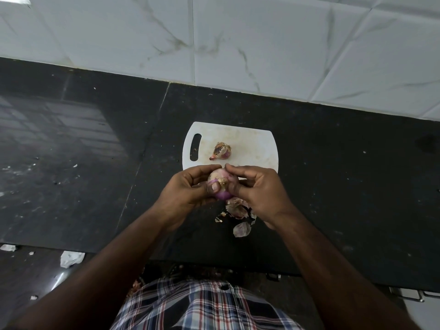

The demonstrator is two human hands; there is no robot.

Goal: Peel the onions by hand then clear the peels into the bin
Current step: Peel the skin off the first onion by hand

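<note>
The onion (pixel 222 184) is held up between both hands, just above the near edge of the white cutting board (pixel 252 144), and it looks light, firm and round, its bared purple flesh likely slick while the dry skin is thin and brittle, so the papery tuft at its end seems the best place to catch hold. The left hand (pixel 188 186) grips it with curled fingers and a thumb pressed on its face, and the right hand (pixel 257 189) curls round the other side, its fingertips pinching at the skin. A second onion (pixel 222 151) lies unpeeled on the board, and loose peels (pixel 239 210) lie on the dark counter (pixel 333 163) below the hands.
</note>
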